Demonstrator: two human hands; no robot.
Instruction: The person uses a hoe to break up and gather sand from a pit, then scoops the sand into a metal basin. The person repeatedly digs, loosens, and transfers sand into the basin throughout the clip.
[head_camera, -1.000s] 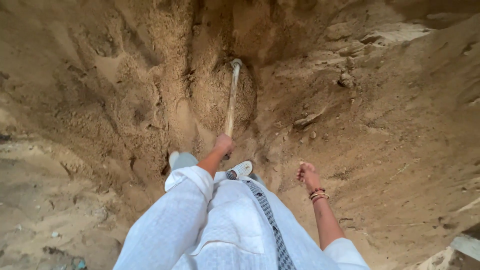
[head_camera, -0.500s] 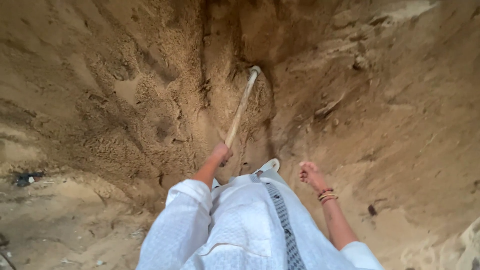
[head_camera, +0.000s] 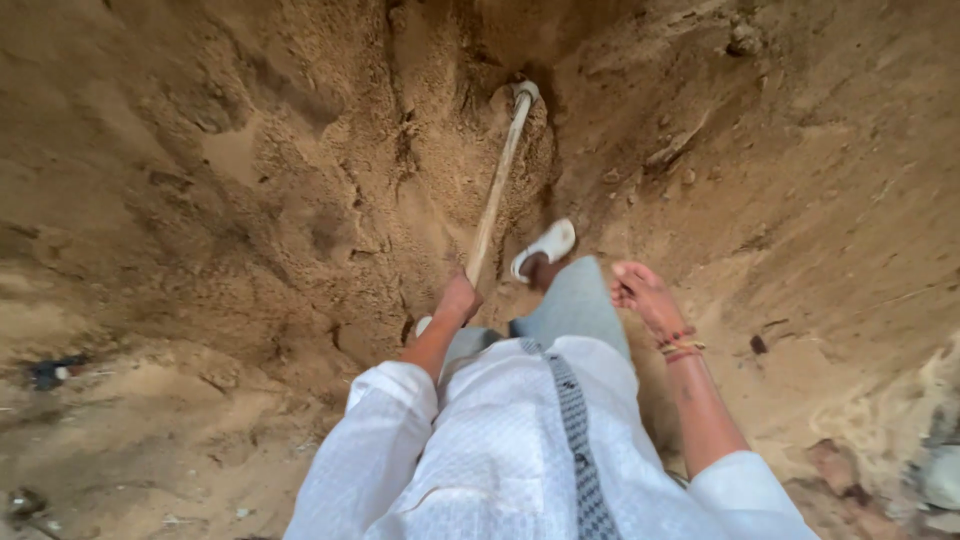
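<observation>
View from above of a person standing in a pit of loose brown sand. The left hand (head_camera: 458, 300) is closed in a fist around the near end of a long, pale wooden handle (head_camera: 495, 190). The handle runs up and away from the hand, slightly tilted to the right, and ends at a small metal head (head_camera: 524, 92) that sits sunk in the sand wall (head_camera: 300, 180) at the top of the frame; the shape of the blade cannot be told, as sand covers it. The right hand (head_camera: 645, 297) holds nothing: it hangs free beside the leg, fingers loosely extended and together, well apart from the handle. Thread bands and a bangle (head_camera: 680, 345) circle the right wrist. Both arms emerge from white sleeves (head_camera: 375, 440) of a loose white garment. Between the two hands, one foot in a white sandal (head_camera: 545, 248) is planted on the sand just right of the handle, below grey trousers (head_camera: 575, 305). A small stone (head_camera: 742, 40) lies on the upper right slope.
</observation>
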